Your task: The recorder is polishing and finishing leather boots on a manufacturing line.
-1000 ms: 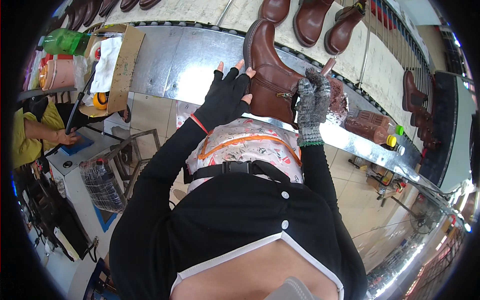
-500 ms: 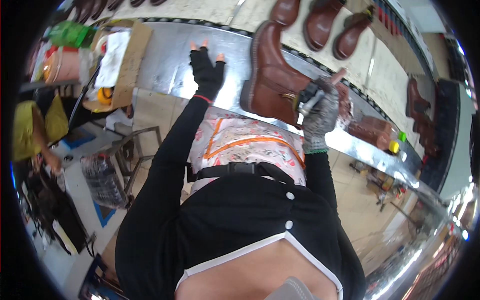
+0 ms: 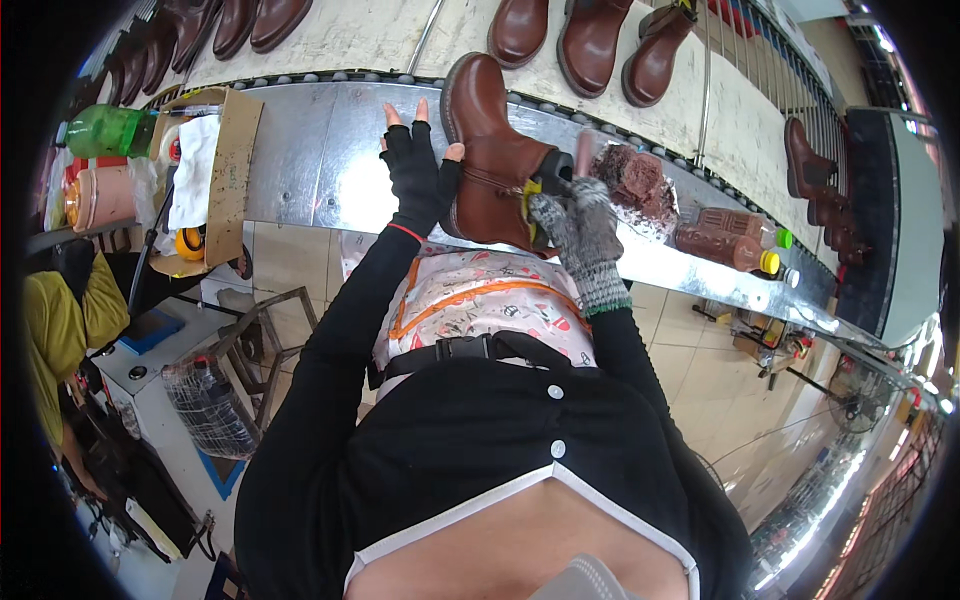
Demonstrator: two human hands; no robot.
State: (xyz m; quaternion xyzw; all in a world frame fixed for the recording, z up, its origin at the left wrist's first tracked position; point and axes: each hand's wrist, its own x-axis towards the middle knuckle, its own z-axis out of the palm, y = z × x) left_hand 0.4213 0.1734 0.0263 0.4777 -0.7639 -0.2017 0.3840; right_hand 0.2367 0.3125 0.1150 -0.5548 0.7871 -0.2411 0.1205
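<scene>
A brown leather ankle boot (image 3: 490, 150) lies on its side on the metal ledge, toe pointing away and sole to the left. My left hand (image 3: 418, 175), in a black fingerless glove, is beside the sole with fingers spread. Its thumb is at the boot's edge; whether it touches I cannot tell. My right hand (image 3: 585, 235), in a grey knitted glove, is closed at the boot's opening, by its yellow and dark trim. A blurred brownish stick-like piece (image 3: 584, 150) shows just beyond that hand; whether it is held is unclear.
Behind the metal ledge (image 3: 300, 150) runs a pale conveyor (image 3: 380, 40) carrying several brown boots (image 3: 590, 45). Crumbled brown material (image 3: 640, 185) and bottles of brown liquid (image 3: 720, 245) are at right. A cardboard box (image 3: 232, 170) stands at left; a person in yellow (image 3: 75, 310) is beyond.
My left hand has come nearer the boot's sole. The boot's toe has shifted slightly toward me, and my right hand has turned and come in against the boot's opening. The view has shifted too.
</scene>
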